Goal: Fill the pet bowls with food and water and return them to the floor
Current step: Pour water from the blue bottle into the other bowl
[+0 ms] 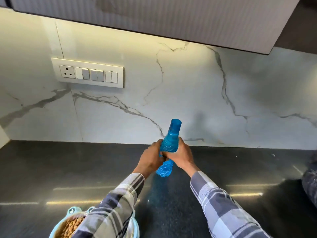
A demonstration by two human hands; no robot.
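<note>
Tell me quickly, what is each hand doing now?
Left hand: closed around the bottle, on its left side.
Right hand: closed around the same bottle, on its right side.

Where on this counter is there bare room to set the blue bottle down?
The dark countertop is bare left of the hands, from the marble backsplash down to the pet bowl. It is also bare right of the right hand. The near-left edge is crowded: bowl and left sleeve. A dark object occupies the far right.
</note>
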